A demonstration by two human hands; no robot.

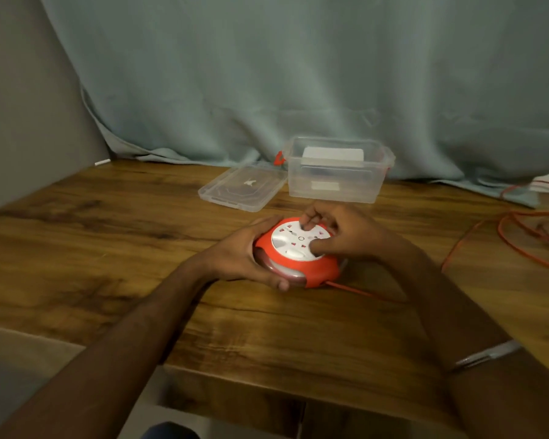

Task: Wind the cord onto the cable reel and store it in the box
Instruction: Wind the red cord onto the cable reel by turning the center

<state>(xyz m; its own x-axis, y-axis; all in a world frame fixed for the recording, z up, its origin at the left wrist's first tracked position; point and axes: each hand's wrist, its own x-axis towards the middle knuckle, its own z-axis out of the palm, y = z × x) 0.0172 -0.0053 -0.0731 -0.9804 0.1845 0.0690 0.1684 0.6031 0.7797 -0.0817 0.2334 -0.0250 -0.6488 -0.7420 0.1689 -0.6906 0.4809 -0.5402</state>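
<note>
Head view: toward the left, a clear lid (243, 187) is seen lying flat on the wooden table (108, 236). The left hand (244, 255) is curled round the left edge of the red-and-white cable reel (297, 251), which is held near the table's middle. The open clear box (338, 171) stands behind it. The right hand (336, 231) is pinched on the reel's white top. The orange cord (520, 245) is trailed loosely at the right.
</note>
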